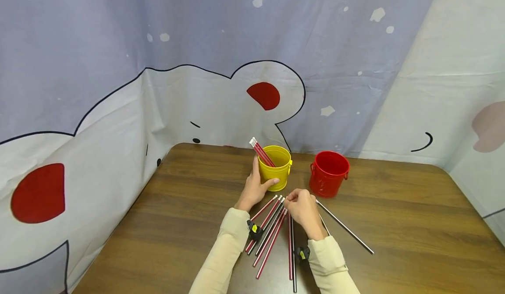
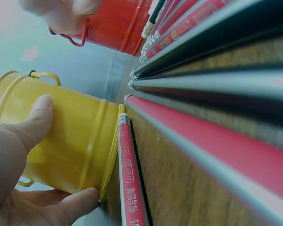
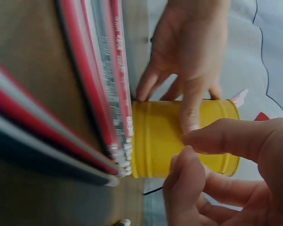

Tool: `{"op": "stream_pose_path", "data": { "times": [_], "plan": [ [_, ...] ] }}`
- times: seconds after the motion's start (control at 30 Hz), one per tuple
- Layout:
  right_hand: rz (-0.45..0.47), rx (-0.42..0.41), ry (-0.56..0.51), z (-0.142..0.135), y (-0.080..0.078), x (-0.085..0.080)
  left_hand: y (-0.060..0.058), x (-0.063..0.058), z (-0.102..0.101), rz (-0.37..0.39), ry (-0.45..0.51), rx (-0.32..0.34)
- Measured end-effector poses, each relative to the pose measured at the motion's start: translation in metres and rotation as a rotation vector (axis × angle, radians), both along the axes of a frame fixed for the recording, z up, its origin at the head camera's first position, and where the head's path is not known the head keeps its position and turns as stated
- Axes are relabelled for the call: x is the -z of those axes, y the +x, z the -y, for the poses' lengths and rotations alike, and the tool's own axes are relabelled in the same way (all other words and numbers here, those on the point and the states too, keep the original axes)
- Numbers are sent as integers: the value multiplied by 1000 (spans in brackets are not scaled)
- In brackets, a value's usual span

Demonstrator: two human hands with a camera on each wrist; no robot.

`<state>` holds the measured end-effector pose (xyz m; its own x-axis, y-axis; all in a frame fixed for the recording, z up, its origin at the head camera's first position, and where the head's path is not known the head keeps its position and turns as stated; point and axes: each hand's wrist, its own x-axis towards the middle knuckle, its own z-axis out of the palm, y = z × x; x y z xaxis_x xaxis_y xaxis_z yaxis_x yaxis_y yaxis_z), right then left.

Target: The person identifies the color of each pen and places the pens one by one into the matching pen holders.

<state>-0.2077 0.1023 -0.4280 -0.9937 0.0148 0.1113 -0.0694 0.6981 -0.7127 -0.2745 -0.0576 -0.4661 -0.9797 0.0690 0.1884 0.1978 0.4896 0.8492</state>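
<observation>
Gripping the yellow pail (image 1: 275,168) by its side, the left hand (image 1: 254,188) has thumb and fingers curled round the wall; the pail stands upright on the table (image 1: 402,224) at 12 o'clock from the wrists.

Item: pencils in pail (image 1: 261,151), a few, leaning toward 10 o'clock, eraser ends up.

Item: loose pencils (image 1: 270,230), red and black, fanned flat on the table, eraser ends toward the pail, tips running to 6 o'clock; one lies touching the pail's base.

Item: single pencil (image 1: 345,226), apart, lying toward 4 o'clock.

Item: red pail (image 1: 328,174), upright, at 3 o'clock of the yellow one.

Right hand (image 1: 303,208): fingertips drawn together over the eraser ends; whether a pencil is actually pinched cannot be told.

Step judged: picking one pencil from the fan. Next move calls for a clean single pinch, lift clear of neighbours, then tipping point-down into the steadied pail.
</observation>
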Motion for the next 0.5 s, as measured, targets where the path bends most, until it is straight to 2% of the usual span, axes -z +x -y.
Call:
{"op": "stream_pose_path", "data": {
  "times": [0.33, 0.5],
  "plan": [
    [112, 13, 112, 2, 10, 13, 2, -1, 0, -7, 2, 14],
    [117, 20, 166, 4, 9, 15, 1, -3, 0, 4, 2, 4]
  ]
}}
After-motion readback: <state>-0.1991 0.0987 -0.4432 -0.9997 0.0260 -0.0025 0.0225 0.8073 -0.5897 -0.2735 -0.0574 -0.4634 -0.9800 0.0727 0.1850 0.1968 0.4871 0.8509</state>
